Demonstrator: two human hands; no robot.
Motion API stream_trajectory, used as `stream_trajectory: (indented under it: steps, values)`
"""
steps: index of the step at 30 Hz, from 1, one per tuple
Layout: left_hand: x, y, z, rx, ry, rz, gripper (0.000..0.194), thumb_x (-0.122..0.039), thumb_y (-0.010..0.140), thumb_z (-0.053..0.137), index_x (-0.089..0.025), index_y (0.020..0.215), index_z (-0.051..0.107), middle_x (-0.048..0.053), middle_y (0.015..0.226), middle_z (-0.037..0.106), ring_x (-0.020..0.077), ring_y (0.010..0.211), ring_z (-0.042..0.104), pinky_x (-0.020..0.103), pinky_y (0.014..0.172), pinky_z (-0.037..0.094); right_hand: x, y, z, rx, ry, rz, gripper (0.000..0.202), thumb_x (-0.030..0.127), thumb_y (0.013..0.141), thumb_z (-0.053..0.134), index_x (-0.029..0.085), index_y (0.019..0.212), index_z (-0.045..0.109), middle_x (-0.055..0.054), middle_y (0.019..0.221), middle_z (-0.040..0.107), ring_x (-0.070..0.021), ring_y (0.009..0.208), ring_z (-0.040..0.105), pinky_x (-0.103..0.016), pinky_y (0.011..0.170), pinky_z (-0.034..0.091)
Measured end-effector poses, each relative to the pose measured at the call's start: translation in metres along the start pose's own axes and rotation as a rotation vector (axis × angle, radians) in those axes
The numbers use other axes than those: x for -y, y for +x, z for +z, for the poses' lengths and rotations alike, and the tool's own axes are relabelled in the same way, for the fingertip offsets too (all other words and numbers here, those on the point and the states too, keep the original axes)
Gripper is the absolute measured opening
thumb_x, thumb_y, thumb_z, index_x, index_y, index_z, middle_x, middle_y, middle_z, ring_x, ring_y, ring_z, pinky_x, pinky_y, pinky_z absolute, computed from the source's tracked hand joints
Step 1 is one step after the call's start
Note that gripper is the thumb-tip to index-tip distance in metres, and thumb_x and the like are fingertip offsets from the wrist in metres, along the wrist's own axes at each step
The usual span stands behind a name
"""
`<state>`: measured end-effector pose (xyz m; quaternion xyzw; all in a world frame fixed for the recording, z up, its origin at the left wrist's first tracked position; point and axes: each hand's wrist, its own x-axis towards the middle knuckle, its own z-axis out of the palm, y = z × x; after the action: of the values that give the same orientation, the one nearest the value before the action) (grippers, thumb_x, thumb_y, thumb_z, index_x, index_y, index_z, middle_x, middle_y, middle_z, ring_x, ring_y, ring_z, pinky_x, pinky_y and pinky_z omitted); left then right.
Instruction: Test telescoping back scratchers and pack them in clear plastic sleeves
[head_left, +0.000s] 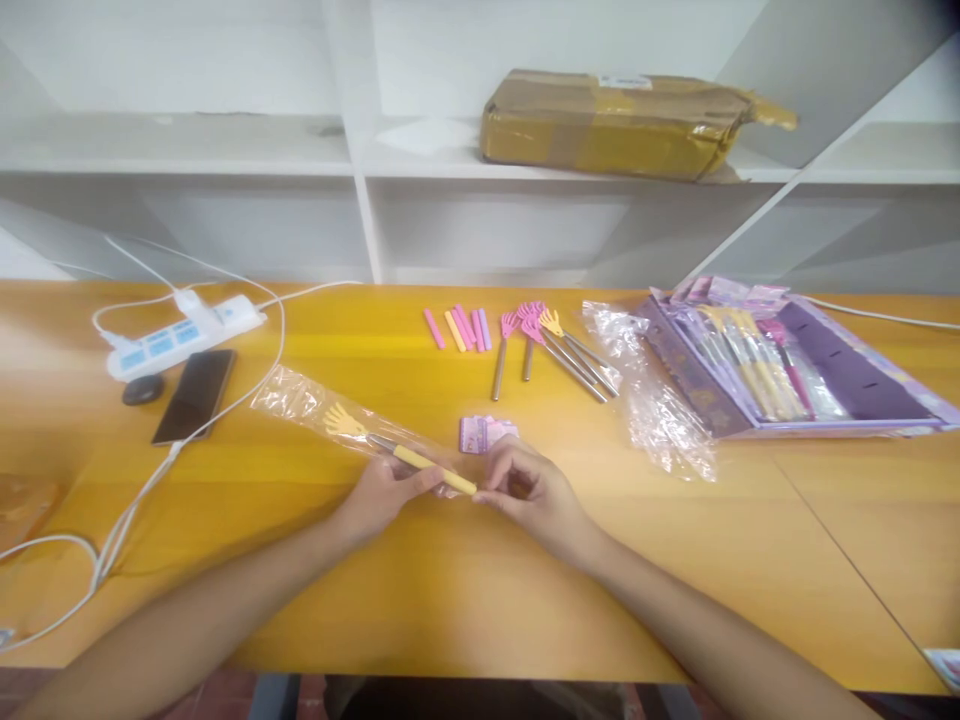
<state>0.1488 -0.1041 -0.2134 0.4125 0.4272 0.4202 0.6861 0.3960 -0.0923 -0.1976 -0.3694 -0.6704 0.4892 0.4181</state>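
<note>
A back scratcher (431,466) with a yellow hand-shaped head, a metal rod and a yellow handle lies tilted inside a clear plastic bag (289,395). My left hand (386,497) is closed around it, thumb on the handle. At the handle's lower right end, my right hand (536,500) pinches what looks like the edge of the bag. Just beyond my right fingers are small pink-and-purple printed cards (484,434). Farther back, several pink and yellow back scratchers (555,350) lie without grips, beside loose pink, yellow and purple handle sleeves (459,329).
On the right, a purple display box (720,425) holds several bagged back scratchers, with crumpled clear bags (660,400) beside it. A power strip (187,335), a phone (195,396), a black round object (142,389) and white cables occupy the left. A taped parcel (607,125) sits on the shelf.
</note>
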Motion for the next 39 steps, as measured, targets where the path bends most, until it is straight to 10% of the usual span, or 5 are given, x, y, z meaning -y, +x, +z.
stream_trajectory:
  steps: [11, 16, 22, 30, 39]
  values:
    - [-0.014, -0.006, 0.008, 0.135, 0.21, 0.011, 0.029, -0.045, 0.091, 0.08, -0.017, 0.102, 0.078, 0.007, 0.103, 0.078, 0.021, 0.096, 0.071, 0.032, 0.089, 0.056, 0.009, -0.009, 0.007, 0.074, -0.131, -0.117, 0.017, 0.027, 0.098, 0.072, 0.022, 0.106, 0.058, 0.001, 0.087, 0.054, -0.0102, 0.067, 0.051, -0.026, 0.064, 0.045]
    - [-0.014, -0.004, 0.006, 0.118, 0.042, -0.036, 0.033, -0.047, 0.089, 0.081, -0.015, 0.097, 0.076, 0.006, 0.094, 0.075, 0.0194, 0.086, 0.07, 0.032, 0.085, 0.055, 0.015, -0.008, -0.009, 0.259, -0.314, -0.297, 0.045, 0.04, 0.092, 0.082, 0.024, 0.128, 0.06, -0.004, 0.1, 0.053, -0.0145, 0.082, 0.054, -0.029, 0.073, 0.052]
    - [-0.016, -0.003, 0.007, 0.189, 0.01, -0.004, 0.031, -0.042, 0.09, 0.082, -0.014, 0.102, 0.073, 0.007, 0.097, 0.073, 0.0171, 0.088, 0.069, 0.027, 0.08, 0.054, 0.003, -0.013, -0.009, 0.197, -0.701, -0.617, 0.008, 0.017, 0.102, 0.064, 0.022, 0.105, 0.07, -0.004, 0.095, 0.057, -0.0135, 0.082, 0.053, -0.025, 0.067, 0.044]
    - [-0.015, -0.003, 0.009, 0.103, -0.096, -0.063, 0.04, -0.052, 0.093, 0.077, -0.019, 0.109, 0.06, 0.003, 0.097, 0.068, 0.0147, 0.076, 0.067, 0.025, 0.066, 0.052, 0.015, -0.019, -0.01, 0.284, -0.779, -0.777, 0.013, 0.014, 0.103, 0.062, 0.022, 0.111, 0.069, -0.002, 0.118, 0.077, -0.0135, 0.079, 0.066, -0.029, 0.067, 0.049]
    - [-0.009, -0.005, 0.005, 0.226, 0.303, -0.015, 0.048, -0.059, 0.091, 0.076, -0.014, 0.107, 0.072, 0.009, 0.102, 0.076, 0.0228, 0.096, 0.07, 0.033, 0.087, 0.055, 0.014, -0.016, -0.001, 0.295, -0.479, -0.57, 0.023, 0.009, 0.101, 0.063, 0.023, 0.119, 0.064, -0.005, 0.104, 0.075, -0.0149, 0.095, 0.074, -0.026, 0.078, 0.058]
